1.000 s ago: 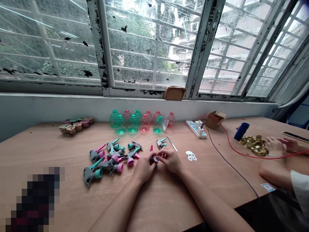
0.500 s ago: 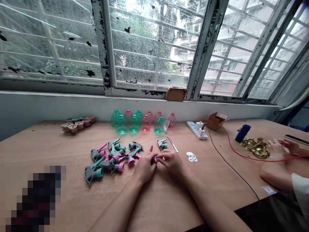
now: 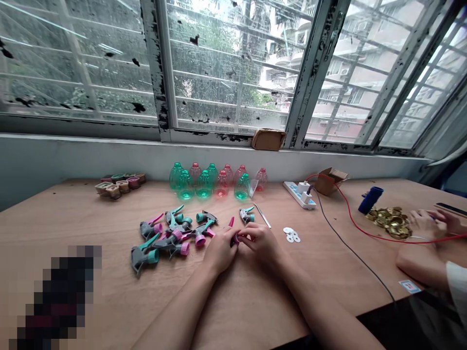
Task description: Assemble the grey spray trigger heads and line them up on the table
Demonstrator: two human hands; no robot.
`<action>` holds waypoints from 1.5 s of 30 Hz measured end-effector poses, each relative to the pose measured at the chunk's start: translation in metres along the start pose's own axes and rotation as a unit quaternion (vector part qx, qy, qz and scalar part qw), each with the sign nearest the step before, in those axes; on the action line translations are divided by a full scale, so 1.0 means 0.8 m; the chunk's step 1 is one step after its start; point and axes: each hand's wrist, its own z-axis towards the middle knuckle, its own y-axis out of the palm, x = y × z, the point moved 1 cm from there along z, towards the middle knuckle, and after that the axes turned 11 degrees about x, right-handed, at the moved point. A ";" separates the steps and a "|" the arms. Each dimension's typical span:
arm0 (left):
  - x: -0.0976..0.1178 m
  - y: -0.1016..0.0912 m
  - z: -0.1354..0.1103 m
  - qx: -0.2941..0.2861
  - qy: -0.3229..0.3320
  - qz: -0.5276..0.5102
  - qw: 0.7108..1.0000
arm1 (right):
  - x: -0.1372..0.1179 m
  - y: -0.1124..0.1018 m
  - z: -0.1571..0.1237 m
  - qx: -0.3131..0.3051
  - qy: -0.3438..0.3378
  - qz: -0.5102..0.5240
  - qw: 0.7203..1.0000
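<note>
My left hand and my right hand meet over the wooden table, pinching a small pink spray-trigger head between them. Its pink lever points up and away from me, and my fingers hide most of the body. To my left lies a heap of grey spray triggers with teal and pink parts. Just beyond my right hand sits a single grey and teal trigger. A thin metal spatula and several white washers lie nearby, out of reach of my fingertips.
Clear teal and pink plastic bottles stand along the wall, beside small trays and a power strip with red and black cables. At right, a co-worker's hands work beside a pile of brass caps.
My hands stay together on the pink part with little visible motion. The whole scene drifts slightly right and up in the view as my head moves.
</note>
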 end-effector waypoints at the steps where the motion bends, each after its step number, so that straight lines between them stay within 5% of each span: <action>1: 0.000 0.000 0.000 -0.002 0.003 0.001 1.000 | -0.001 0.000 0.000 -0.001 -0.002 0.000 1.000; 24: 0.003 0.000 0.003 0.008 -0.002 -0.022 1.000 | 0.008 0.006 -0.001 0.006 0.068 0.034 0.997; 35: -0.005 0.001 0.003 0.017 -0.033 -0.028 0.999 | 0.018 0.000 0.000 0.092 0.130 0.080 0.984; 40: -0.007 0.002 0.001 0.013 -0.045 -0.022 0.999 | 0.033 -0.005 0.002 0.123 0.171 0.024 0.977; 45: -0.007 0.000 0.001 0.022 -0.062 -0.012 0.998 | 0.068 -0.047 0.007 0.106 0.261 -0.155 0.947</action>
